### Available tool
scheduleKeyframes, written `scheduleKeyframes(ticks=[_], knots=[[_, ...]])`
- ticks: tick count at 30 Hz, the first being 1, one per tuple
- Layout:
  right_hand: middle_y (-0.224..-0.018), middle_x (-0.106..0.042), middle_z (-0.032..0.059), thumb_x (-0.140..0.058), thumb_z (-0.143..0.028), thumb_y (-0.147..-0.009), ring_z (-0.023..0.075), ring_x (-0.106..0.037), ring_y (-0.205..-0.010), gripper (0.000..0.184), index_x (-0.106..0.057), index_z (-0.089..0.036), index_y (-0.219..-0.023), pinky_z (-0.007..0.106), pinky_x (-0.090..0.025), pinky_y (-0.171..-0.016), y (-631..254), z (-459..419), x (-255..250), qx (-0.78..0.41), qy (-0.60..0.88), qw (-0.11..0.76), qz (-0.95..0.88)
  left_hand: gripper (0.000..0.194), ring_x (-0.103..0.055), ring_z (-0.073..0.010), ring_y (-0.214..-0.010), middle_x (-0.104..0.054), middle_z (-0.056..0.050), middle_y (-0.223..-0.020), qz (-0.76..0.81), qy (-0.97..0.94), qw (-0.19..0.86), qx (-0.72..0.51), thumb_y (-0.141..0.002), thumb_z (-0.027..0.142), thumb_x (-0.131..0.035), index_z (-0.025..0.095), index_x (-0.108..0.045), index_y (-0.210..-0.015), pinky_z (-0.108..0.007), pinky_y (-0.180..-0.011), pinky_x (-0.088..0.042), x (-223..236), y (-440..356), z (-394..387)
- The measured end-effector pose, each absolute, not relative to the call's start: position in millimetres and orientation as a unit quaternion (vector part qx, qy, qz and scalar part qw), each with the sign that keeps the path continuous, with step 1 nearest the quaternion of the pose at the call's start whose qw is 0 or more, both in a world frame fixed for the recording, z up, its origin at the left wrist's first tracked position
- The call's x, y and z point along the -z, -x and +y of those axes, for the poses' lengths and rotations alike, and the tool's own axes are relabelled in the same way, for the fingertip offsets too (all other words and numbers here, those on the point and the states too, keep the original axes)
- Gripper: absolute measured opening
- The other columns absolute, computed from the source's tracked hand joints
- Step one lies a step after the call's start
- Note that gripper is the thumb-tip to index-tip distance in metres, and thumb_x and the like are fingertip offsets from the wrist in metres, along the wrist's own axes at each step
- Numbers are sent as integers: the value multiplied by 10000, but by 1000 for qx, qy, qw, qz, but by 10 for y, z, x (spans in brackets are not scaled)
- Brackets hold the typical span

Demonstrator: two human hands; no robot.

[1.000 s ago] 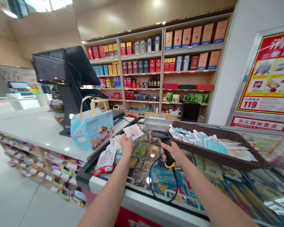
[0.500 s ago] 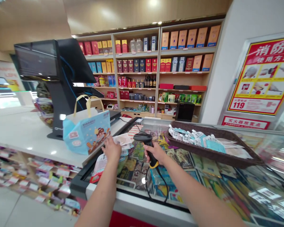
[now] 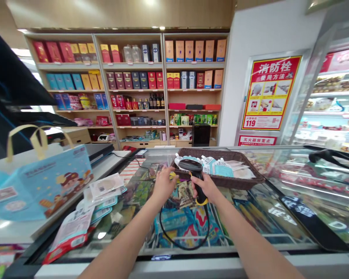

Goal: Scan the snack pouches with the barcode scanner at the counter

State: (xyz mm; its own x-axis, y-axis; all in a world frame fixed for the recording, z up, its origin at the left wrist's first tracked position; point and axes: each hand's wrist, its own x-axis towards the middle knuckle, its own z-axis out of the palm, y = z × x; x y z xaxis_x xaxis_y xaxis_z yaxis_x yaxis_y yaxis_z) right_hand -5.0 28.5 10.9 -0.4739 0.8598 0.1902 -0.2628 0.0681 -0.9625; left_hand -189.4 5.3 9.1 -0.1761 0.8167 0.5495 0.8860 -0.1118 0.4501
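My right hand (image 3: 207, 189) is wrapped round the handle of a black and yellow barcode scanner (image 3: 201, 201), its head tilted forward and its cable looping below. Close to the left end of a brown woven basket (image 3: 235, 182) is my left hand (image 3: 163, 185), fingers apart, with nothing visible in it; whether it touches the rim I cannot tell. White and blue spouted pouches (image 3: 213, 166) and clear flat packs (image 3: 241, 170) lie in the basket. On the glass to the left rests a pile of flat packets (image 3: 106, 188), with a red-edged one (image 3: 72, 228) nearest me.
A blue paper bag (image 3: 55, 174) with yellow handles stands on the white counter at left, beside a dark checkout screen (image 3: 14, 77). Under the glass freezer top (image 3: 136, 224) are bagged goods. Behind are shelves of boxes (image 3: 133, 81) and a red fire-hydrant poster (image 3: 272, 95).
My view has swung right. My left hand has left the packets beside the blue bag and moved right to the basket. The scanner, still in my right hand, is now nearer the basket.
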Motion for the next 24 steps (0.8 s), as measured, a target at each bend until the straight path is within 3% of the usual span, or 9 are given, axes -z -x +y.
scheduleKeyframes(ticks=[6, 11, 15, 20, 24], knots=[[-530, -556, -78, -726, -506, -650, 81, -494, -343, 444, -479, -195, -846, 239, -508, -370, -776, 445, -69, -586, 318, 537, -518, 226, -459, -292, -1297, -615, -130, -1252, -618, 713, 16, 330, -821, 262, -578, 174, -680, -1003, -452, -1077, -353, -201, 734, 576], [-523, -549, -80, -731, -503, -650, 83, -497, -345, 441, -466, -199, -826, 238, -509, -356, -1055, 598, -192, -548, 330, 589, -494, 304, -479, -344, -1260, -584, -216, -1262, -713, 674, -23, 192, -823, 317, -569, 128, -685, -1033, -470, -991, -407, -327, 163, 971], [-523, -547, -82, -739, -475, -652, 83, -502, -344, 419, -466, -198, -808, 232, -505, -356, -1077, 690, -267, -539, 319, 589, -511, 407, -525, -349, -1202, -558, -232, -1286, -753, 640, -41, 148, -803, 388, -565, 137, -660, -1109, -499, -985, -383, -356, 54, 1109], [-519, -552, -79, -727, -450, -673, 85, -503, -337, 380, -469, -194, -784, 231, -500, -355, -1068, 658, -212, -564, 317, 544, -534, 343, -546, -322, -1181, -612, -206, -1222, -752, 640, -50, 149, -830, 327, -486, 151, -672, -1058, -481, -976, -374, -365, 113, 1101], [-521, -553, -83, -728, -444, -674, 84, -502, -341, 376, -479, -194, -803, 245, -517, -374, -1093, 605, -156, -589, 309, 518, -537, 390, -583, -340, -1132, -646, -212, -1177, -755, 633, -96, 143, -809, 394, -506, 152, -665, -1071, -517, -975, -351, -381, 120, 1129]])
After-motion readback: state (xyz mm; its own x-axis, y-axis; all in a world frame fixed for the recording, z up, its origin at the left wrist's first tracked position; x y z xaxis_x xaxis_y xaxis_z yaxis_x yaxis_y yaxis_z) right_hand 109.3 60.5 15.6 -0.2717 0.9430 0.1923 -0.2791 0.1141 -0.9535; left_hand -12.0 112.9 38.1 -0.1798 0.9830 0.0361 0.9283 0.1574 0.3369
